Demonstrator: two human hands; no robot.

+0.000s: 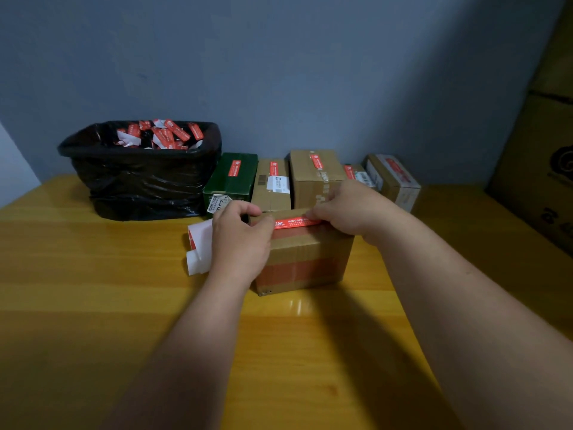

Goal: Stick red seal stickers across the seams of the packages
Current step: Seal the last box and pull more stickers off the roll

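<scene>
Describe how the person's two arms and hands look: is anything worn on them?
Both forearms are bare as far as the picture shows, with no sleeves in view. The left hand and the right hand wear no gloves. No watch, bracelet or ring is visible on the wrists or fingers, though some fingers are partly hidden.

Light: dim, dull indoor.
Glare: small bright patch on the table (297, 305), near the middle.
Shadows: soft, under the forearms.
Focus: slightly soft overall.
Edges: wide-angle bending, dark corners.
</scene>
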